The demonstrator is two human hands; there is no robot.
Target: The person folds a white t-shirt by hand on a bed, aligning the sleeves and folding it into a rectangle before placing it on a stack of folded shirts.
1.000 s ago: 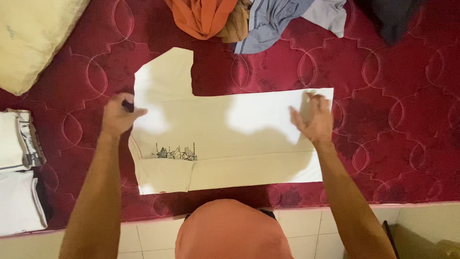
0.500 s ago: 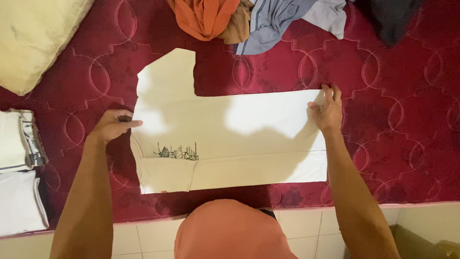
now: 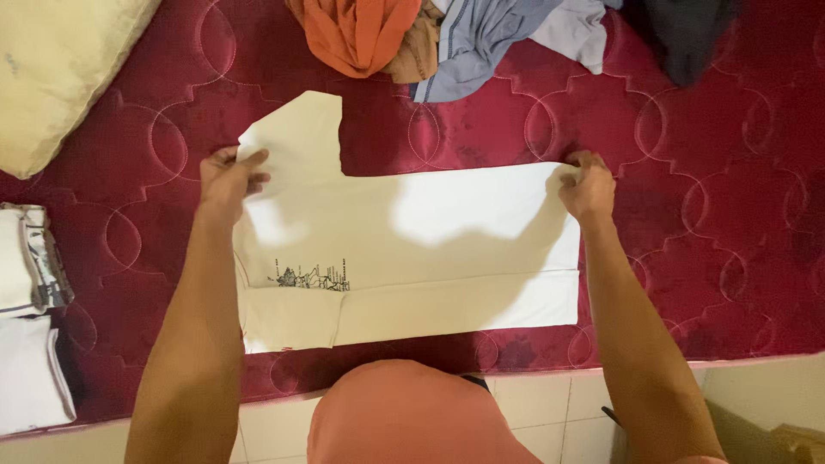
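Head view: cream T-shirt (image 3: 447,232) flat on a red quilted mattress (image 3: 730,215), both hands pinching its far edge.
Far left, folded white garments (image 3: 26,344) stacked at the mattress edge, pale pillow (image 3: 60,69) above them. Left hand (image 3: 230,179) clamped on the shirt by the sleeve; right hand (image 3: 588,187) clamped on the hem corner. Shirt near side folded over, small dark print by the fold. Loose pile beyond: orange cloth (image 3: 357,34), blue-grey shirt (image 3: 498,34), dark garment (image 3: 683,34). No containers seen.
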